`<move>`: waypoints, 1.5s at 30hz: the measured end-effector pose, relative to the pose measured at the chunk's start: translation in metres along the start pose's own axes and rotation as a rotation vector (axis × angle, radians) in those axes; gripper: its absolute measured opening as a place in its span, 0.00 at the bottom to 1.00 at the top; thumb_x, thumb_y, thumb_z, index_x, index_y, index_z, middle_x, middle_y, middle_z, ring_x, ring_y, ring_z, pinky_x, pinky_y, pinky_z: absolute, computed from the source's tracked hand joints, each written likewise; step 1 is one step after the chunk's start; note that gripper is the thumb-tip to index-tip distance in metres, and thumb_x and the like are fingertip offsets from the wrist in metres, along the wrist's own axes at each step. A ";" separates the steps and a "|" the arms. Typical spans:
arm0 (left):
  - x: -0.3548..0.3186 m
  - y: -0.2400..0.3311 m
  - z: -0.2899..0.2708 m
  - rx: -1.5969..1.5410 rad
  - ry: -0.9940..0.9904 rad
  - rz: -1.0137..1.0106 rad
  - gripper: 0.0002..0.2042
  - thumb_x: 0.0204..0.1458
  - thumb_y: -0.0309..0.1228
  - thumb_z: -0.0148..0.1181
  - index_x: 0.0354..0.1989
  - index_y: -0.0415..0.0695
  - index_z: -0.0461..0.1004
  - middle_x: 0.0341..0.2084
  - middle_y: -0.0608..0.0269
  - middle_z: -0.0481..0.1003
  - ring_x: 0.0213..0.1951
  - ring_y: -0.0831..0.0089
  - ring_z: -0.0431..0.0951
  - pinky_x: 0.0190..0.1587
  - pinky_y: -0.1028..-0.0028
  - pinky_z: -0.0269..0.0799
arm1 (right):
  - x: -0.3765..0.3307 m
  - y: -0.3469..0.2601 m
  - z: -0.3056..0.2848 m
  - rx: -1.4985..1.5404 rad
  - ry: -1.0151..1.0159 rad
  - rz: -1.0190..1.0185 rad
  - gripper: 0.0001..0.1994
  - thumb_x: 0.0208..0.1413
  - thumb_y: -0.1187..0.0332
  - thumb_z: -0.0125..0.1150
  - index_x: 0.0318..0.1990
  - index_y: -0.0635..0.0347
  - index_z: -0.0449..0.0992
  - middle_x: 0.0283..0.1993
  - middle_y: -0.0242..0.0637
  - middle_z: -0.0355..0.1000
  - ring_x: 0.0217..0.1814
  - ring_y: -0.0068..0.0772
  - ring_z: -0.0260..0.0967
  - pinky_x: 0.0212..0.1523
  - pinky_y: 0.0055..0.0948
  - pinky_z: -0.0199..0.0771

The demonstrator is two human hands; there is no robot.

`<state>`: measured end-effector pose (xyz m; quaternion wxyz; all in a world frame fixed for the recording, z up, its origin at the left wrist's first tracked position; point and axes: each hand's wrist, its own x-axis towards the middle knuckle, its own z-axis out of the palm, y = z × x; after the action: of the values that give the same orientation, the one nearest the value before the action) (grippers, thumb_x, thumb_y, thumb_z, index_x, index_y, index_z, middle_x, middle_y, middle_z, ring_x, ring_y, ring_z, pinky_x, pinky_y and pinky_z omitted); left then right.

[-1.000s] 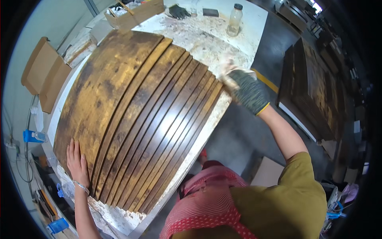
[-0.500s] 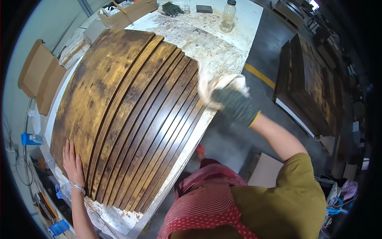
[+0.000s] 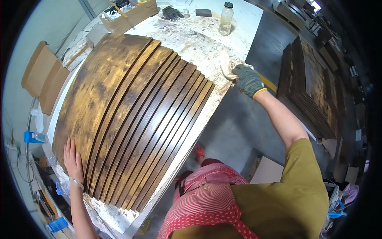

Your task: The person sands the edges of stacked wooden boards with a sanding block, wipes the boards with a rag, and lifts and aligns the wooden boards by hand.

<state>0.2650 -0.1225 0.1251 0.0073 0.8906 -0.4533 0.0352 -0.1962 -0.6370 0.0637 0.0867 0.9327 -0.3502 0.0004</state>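
A fanned stack of brown wood-grain boards [image 3: 101, 79] lies across the white table, each board's edge showing beside the one above. Bare, with fingers stretched out, my left hand [image 3: 73, 161] rests flat on the near left end of the top board. My right hand [image 3: 248, 79], in a dark knitted glove with a yellow cuff, grips a whitish cloth [image 3: 227, 65]. The cloth is by the table's right edge, beyond the far right corner of the stack and apart from it.
On the stained white table [image 3: 191, 42] stand a lidded glass jar [image 3: 226, 20], a dark block [image 3: 203, 12] and a loose dark glove [image 3: 172, 13]. An open cardboard box [image 3: 45, 77] is at the left. More stacked boards [image 3: 308, 85] stand to the right, beyond the grey floor.
My right hand has moved away from the stack's edge toward the far right with the cloth. My left hand stays on the top board.
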 end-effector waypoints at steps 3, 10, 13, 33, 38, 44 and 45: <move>0.002 -0.001 0.003 0.028 -0.005 -0.012 0.25 0.67 0.41 0.36 0.70 0.46 0.58 0.71 0.57 0.55 0.71 0.53 0.51 0.71 0.59 0.45 | -0.009 -0.011 0.013 0.384 0.065 -0.037 0.17 0.50 0.70 0.56 0.50 0.55 0.76 0.49 0.44 0.73 0.49 0.46 0.72 0.50 0.44 0.71; 0.002 -0.010 0.015 -0.053 0.148 0.094 0.24 0.65 0.42 0.41 0.68 0.50 0.61 0.69 0.59 0.59 0.68 0.54 0.57 0.69 0.60 0.51 | -0.105 -0.181 0.040 0.334 0.294 -0.241 0.20 0.51 0.70 0.55 0.53 0.63 0.75 0.51 0.48 0.73 0.49 0.48 0.73 0.50 0.44 0.72; 0.004 -0.010 0.020 -0.037 0.114 0.012 0.25 0.66 0.47 0.39 0.70 0.57 0.59 0.70 0.65 0.56 0.70 0.55 0.55 0.69 0.56 0.50 | -0.156 -0.258 0.004 0.441 0.190 -0.377 0.19 0.51 0.69 0.56 0.51 0.64 0.75 0.50 0.48 0.73 0.47 0.49 0.73 0.50 0.44 0.72; 0.009 0.001 0.023 -0.068 0.128 -0.069 0.27 0.63 0.54 0.38 0.68 0.62 0.61 0.71 0.68 0.56 0.71 0.59 0.54 0.69 0.53 0.50 | -0.232 -0.393 -0.042 0.506 0.134 -0.651 0.22 0.52 0.73 0.55 0.57 0.58 0.71 0.53 0.50 0.71 0.55 0.48 0.71 0.57 0.39 0.72; 0.007 0.008 0.014 -0.070 0.094 -0.084 0.27 0.63 0.54 0.37 0.69 0.63 0.59 0.71 0.68 0.55 0.71 0.59 0.53 0.69 0.52 0.48 | -0.265 -0.493 -0.040 1.198 -0.495 -0.822 0.15 0.56 0.69 0.53 0.51 0.56 0.75 0.47 0.48 0.74 0.46 0.46 0.74 0.47 0.39 0.75; 0.007 0.006 0.017 -0.072 0.119 -0.061 0.27 0.63 0.54 0.36 0.69 0.62 0.60 0.71 0.67 0.56 0.71 0.57 0.54 0.69 0.51 0.49 | -0.220 -0.369 -0.058 1.398 -0.243 -0.448 0.14 0.60 0.67 0.58 0.52 0.60 0.75 0.45 0.39 0.74 0.46 0.33 0.73 0.42 0.32 0.75; 0.008 0.006 0.018 -0.069 0.126 -0.056 0.26 0.63 0.54 0.36 0.68 0.62 0.60 0.71 0.66 0.56 0.71 0.57 0.54 0.69 0.51 0.49 | -0.209 -0.352 -0.054 1.471 -0.055 -0.206 0.13 0.58 0.67 0.58 0.48 0.60 0.75 0.44 0.41 0.74 0.46 0.42 0.73 0.46 0.36 0.74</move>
<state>0.2658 -0.1331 0.1073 0.0674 0.8983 -0.4277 0.0751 -0.1207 -0.2314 0.0476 -0.5694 0.7777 -0.1723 0.2031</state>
